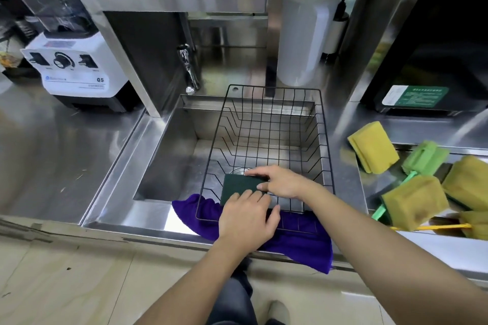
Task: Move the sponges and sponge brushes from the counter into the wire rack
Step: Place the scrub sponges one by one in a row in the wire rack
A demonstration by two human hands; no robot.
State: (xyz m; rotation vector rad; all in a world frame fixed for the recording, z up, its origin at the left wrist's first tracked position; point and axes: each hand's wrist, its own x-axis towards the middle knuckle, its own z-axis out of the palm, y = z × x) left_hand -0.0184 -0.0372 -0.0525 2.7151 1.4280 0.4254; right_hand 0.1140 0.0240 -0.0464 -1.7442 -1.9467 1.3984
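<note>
Bright even overhead light, glare on the steel counter (66, 145), soft overall focus, wide-angle bending and blur at edges

At three o'clock the frame edge cuts off the yellow sponges (468, 182); both hands partly hide the dark green sponge (239, 187).

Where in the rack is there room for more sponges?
The rack is bare behind the green pad, up to its far wall. Its near end is crowded: both hands, left and right, hold that pad over the purple cloth.
</note>
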